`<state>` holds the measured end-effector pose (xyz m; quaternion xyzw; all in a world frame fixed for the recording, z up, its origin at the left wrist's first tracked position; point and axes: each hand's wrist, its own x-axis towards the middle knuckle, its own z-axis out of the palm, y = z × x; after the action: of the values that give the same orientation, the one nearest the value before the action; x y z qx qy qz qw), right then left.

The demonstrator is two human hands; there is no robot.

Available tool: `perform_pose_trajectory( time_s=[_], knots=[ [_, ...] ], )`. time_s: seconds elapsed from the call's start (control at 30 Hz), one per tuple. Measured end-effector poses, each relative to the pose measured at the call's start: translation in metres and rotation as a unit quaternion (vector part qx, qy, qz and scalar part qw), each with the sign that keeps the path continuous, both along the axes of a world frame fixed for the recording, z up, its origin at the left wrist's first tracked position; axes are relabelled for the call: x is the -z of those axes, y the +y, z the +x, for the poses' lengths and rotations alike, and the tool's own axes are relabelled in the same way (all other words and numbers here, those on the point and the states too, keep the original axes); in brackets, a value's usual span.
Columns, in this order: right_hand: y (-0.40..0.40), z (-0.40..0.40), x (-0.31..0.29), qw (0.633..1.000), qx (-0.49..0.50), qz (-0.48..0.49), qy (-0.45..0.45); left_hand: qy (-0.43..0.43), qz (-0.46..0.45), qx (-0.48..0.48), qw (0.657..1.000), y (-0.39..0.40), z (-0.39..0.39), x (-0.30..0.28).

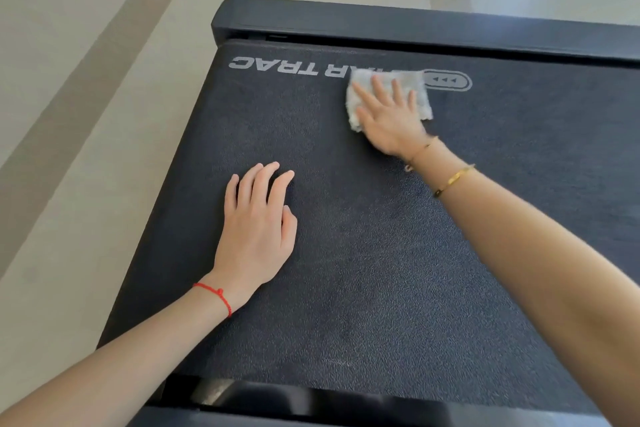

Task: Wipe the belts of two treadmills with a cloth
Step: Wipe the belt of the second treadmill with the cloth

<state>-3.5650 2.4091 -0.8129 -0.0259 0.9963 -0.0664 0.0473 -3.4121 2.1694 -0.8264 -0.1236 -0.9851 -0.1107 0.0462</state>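
Two hands on one treadmill belt [346, 253], wiping under way.
Right hand [391, 118] pressed the cloth [420, 87] flat at the far end; left hand [258, 229] rested flat, holding nothing; nearer strokes probably follow.

Matt, grainy black rubbery belt [363, 253], fluffy pale cloth [388, 94], smooth dark plastic end cap [381, 24], smooth beige floor [86, 114]

A gym or home workout room: a black treadmill belt [363, 253] printed with a fitness brand logo [277, 66] is lying over pale tiled floor [86, 80].
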Motion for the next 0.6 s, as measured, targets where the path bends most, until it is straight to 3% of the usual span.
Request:
perform_pose_trajectory(
  time_s=[0.13, 0.2, 0.3, 0.43, 0.5, 0.6],
  knots=[
    [-0.041, 0.051, 0.008, 0.985, -0.170, -0.019, 0.023, -0.002, -0.006, 0.004, 1.000, 0.000, 0.000, 0.000],
    [-0.025, 0.055, 0.008, 0.980, -0.199, -0.029, 0.012, -0.006, -0.005, 0.003, 1.000, 0.000, 0.000, 0.001],
    [0.026, 0.021, 0.008, 0.990, -0.125, 0.061, 0.035, -0.010, 0.000, -0.001, 1.000, 0.001, 0.000, 0.000],
    [0.074, -0.032, -0.002, 0.998, 0.061, -0.011, -0.017, -0.014, 0.000, 0.000, 1.000, 0.002, 0.000, -0.002],
    [0.057, -0.050, -0.001, 0.996, 0.083, -0.014, -0.030, -0.013, -0.004, -0.003, 1.000, 0.002, 0.000, -0.003],
    [-0.005, -0.060, 0.003, 1.000, 0.019, 0.000, -0.018, -0.012, -0.011, -0.005, 1.000, 0.003, 0.000, -0.004]
  ],
)
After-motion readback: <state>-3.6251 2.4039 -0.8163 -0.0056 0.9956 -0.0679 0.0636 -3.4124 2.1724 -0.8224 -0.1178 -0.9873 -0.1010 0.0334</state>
